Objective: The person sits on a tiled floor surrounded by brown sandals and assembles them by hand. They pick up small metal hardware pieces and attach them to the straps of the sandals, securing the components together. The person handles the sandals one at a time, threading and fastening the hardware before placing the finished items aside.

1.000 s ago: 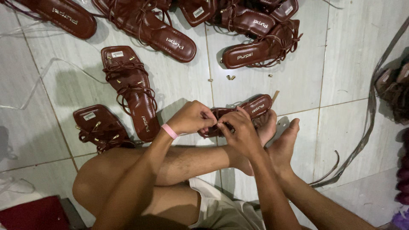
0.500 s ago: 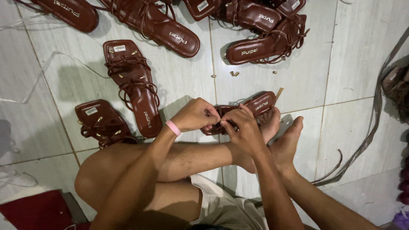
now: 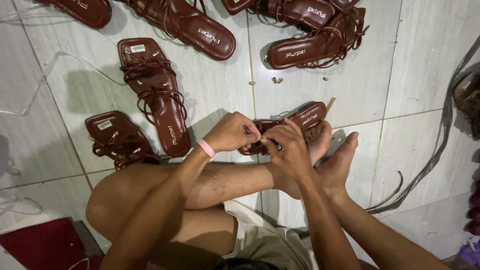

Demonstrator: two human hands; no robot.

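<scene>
I sat on the pale tiled floor [image 3: 400,100] with my legs folded, and both my hands met over a dark brown strappy sandal [image 3: 300,120] that lay just in front of my bare feet [image 3: 332,155], its heel end pointing away from me and to the right. My left hand [image 3: 232,132], with a pink band [image 3: 206,148] at the wrist, was curled almost into a fist, fingertips pinched together on the sandal's straps near its toe end. My right hand [image 3: 287,150] pressed in from the other side, its fingers bent tight and closed on the same straps, so the two sets of knuckles touched; what exactly sat between the fingertips was hidden by the hands themselves. To the left of my hands lay a matching lace-up sandal [image 3: 155,95] flat on the tiles, sole down, and beside it, nearer my knee, a shorter dark brown piece with small metal tips [image 3: 117,137]. More sandals of the same colour [image 3: 310,47] were heaped further off at the top. A few tiny brass-coloured bits [image 3: 276,80] lay loose on the tiles between that heap and the sandal I held.
</scene>
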